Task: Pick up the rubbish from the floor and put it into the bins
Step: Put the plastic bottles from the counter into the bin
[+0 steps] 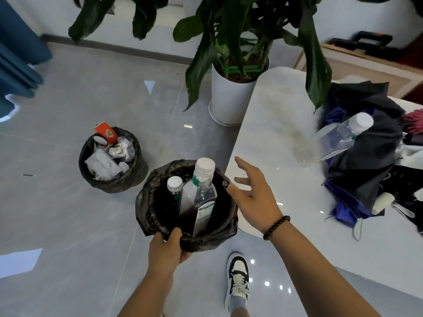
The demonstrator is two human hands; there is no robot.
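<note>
Left hand: gripping the near rim of the bottle bin, holding it lifted.
Right hand: hanging open, fingers spread, beside the far rim.
Bottle bin: carrying two capped bottles, upright.
Advice: keeping it level, supporting both sides.
Surface: pale, bearing a clear bottle.
Paper bin: sitting full on the grey floor.

Bare forearms, dark beaded bracelet on right wrist, black-and-white sneaker with pale laces, grey sock
</note>
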